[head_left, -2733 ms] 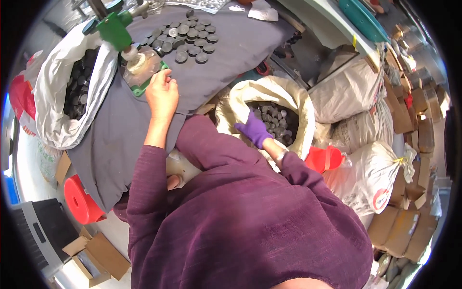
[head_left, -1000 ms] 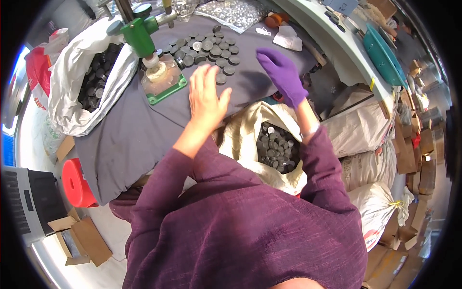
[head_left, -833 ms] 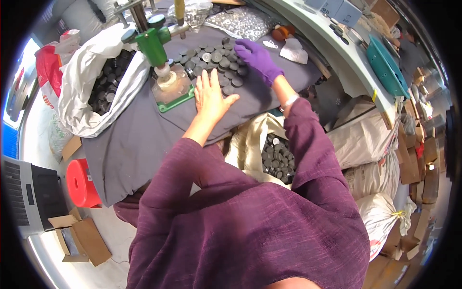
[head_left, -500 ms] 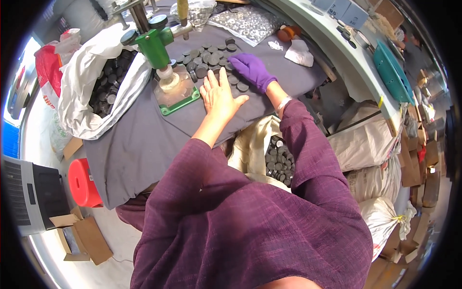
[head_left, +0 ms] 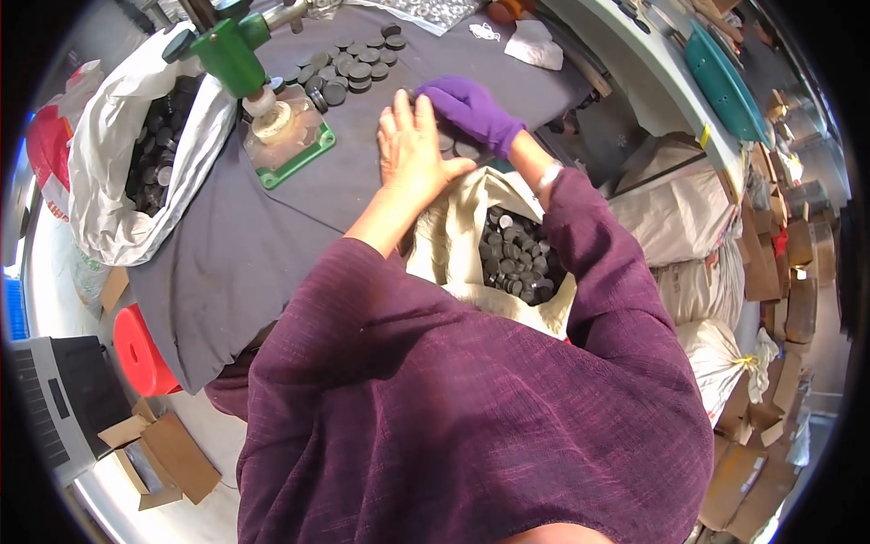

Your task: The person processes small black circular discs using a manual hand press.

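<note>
My left hand [head_left: 408, 150] is bare and lies on the grey cloth, its fingers stretched out. Beside it, my right hand [head_left: 471, 113] wears a purple glove and is extended, with its fingertips close to the left fingers. Some dark round discs [head_left: 465, 148] show between and under the two hands; how many is hidden. A loose group of similar discs [head_left: 346, 68] lies farther off on the cloth. Below my hands, against the table edge, a cream sack [head_left: 433, 238] hangs open with many dark discs inside.
A green hand press [head_left: 231, 59] with a clear base plate stands left of the discs. Farther left is a white sack [head_left: 95, 181] of dark pieces. A plastic bag of small rings [head_left: 421, 11] and a white cloth [head_left: 533, 45] lie at the back. A red stool [head_left: 143, 349] stands lower left.
Both hands have drawn nearer to me, dragging some discs away from the group toward the cream sack. The whole view has shifted, and more of the sack's opening shows.
</note>
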`<state>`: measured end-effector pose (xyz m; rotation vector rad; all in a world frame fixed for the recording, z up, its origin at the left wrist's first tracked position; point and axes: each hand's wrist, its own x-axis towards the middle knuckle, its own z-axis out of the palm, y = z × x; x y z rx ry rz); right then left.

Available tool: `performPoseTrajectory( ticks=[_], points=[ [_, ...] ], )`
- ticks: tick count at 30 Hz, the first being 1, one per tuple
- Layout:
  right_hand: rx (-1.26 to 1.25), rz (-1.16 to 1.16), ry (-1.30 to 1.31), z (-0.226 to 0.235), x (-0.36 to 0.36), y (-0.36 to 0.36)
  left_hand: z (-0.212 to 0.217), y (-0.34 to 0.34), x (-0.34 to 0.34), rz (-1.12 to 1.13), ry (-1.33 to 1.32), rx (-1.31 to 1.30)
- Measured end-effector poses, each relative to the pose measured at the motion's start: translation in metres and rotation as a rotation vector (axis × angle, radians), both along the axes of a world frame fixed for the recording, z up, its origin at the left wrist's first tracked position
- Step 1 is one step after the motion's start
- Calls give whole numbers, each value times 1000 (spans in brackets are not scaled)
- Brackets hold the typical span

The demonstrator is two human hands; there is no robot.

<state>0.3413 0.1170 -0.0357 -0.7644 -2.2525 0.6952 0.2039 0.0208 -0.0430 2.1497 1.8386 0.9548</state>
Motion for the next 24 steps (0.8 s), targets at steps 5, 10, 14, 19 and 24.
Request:
performPoseTrajectory(
  ticks=[5,10,14,19,24],
  points=[
    [-470,-364,233,2,85,-97,-19,-50,67,-288,-14,98],
    [-392,-553,192,-40,156,-155,-30,-84,86,-561,-162,65],
    [-427,-670,307,-24,147,-150,2,-69,36,-514,-298,321],
    [-208,-429,281,32,57,-99,12,-49,-43,-181,-309,379],
    [383,-116,37,60,-73,-18,0,-51,-80,-10,-455,157]
  ],
)
